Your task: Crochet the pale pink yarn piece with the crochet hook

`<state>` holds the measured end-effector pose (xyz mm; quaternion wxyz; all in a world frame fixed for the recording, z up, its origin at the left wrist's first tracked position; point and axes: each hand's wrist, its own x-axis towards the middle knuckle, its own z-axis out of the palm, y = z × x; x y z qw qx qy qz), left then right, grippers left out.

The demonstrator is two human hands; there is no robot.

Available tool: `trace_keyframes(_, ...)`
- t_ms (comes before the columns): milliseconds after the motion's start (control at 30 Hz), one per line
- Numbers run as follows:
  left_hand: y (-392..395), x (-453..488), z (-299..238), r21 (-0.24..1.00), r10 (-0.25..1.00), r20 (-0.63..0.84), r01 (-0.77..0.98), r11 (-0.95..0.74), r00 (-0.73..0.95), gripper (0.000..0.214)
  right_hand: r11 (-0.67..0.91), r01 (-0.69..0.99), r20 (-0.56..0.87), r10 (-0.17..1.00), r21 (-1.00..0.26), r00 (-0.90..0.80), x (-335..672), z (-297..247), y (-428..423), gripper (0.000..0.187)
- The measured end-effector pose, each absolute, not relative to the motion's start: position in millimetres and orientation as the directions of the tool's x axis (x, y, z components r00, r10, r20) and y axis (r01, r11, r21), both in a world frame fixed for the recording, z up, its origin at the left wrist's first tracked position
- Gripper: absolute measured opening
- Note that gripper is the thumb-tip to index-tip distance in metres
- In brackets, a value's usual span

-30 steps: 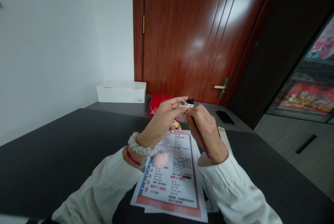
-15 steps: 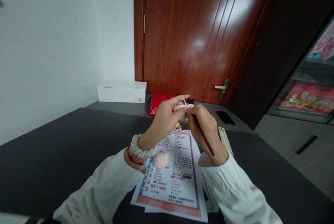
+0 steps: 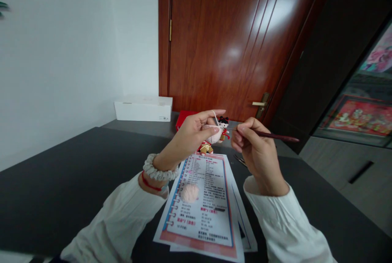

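Note:
My left hand (image 3: 196, 130) pinches a pale pink crochet piece (image 3: 215, 135), with a strand of yarn (image 3: 215, 117) looped over the raised index finger. In my right hand (image 3: 255, 148) is a crochet hook (image 3: 277, 136) with a dark red handle, gripped between thumb and fingers. Its thin metal shaft points left and reaches the edge of the piece. Below the hands, a ball of pale pink yarn (image 3: 189, 193) rests on a printed pattern sheet (image 3: 214, 197). Just behind the piece stands a small crocheted doll (image 3: 223, 123) with black hair and red clothes.
A white box (image 3: 143, 109) stands at the back left against the wall. Partly hidden behind my left hand is a red box (image 3: 183, 119). A second doll figure in red and tan (image 3: 206, 148) sits above the sheet. Scissors-like metal (image 3: 241, 160) lies by my right wrist.
My right hand has moved right, away from the left. The hook has swung from pointing down along the palm to nearly level. My left hand keeps its hold on the piece.

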<state>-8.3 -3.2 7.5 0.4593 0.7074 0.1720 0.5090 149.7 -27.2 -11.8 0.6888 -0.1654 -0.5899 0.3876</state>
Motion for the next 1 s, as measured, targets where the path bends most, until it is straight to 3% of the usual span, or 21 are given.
trace_keyframes(67,-3,-10,7,0.824,0.706,0.563,-0.224,-0.520,0.431,0.042,0.634,-0.332,0.673,0.740,-0.698,-0.001,152,-11,-29,0.021)
trace_keyframes(233,0,-16,7,0.843,0.694,0.534,-0.234,-0.485,0.484,0.040,0.787,-0.060,0.789,0.615,-0.613,0.007,163,-17,-35,0.012)
trace_keyframes(467,-2,-12,8,0.848,0.704,0.520,-0.191,-0.495,0.484,0.046,0.617,-0.372,0.693,0.712,-0.693,-0.109,160,-12,-23,0.022)
trace_keyframes(567,-4,-7,8,0.864,0.709,0.502,-0.247,-0.439,0.495,0.048,0.605,-0.359,0.679,0.724,-0.710,-0.122,150,-13,-20,0.024)
trace_keyframes(633,-5,-4,8,0.875,0.713,0.484,-0.284,-0.392,0.507,0.049,0.684,-0.278,0.725,0.685,-0.675,-0.075,144,-16,-20,0.022)
trace_keyframes(733,-7,0,9,0.874,0.730,0.477,-0.352,-0.335,0.490,0.047,0.864,0.062,0.866,0.500,-0.499,0.005,141,-21,-20,0.014)
trace_keyframes(833,-6,3,9,0.872,0.765,0.454,-0.404,-0.276,0.458,0.044,0.873,0.473,0.972,0.198,-0.115,-0.129,144,-26,-17,0.011)
trace_keyframes(900,-6,4,9,0.875,0.782,0.422,-0.432,-0.218,0.459,0.041,0.814,0.578,0.972,0.083,0.062,-0.221,146,-28,-14,0.016)
trace_keyframes(1000,-7,5,10,0.868,0.777,0.383,-0.483,-0.118,0.500,0.039,0.825,0.557,0.980,0.025,0.091,-0.197,146,-30,-13,0.020)
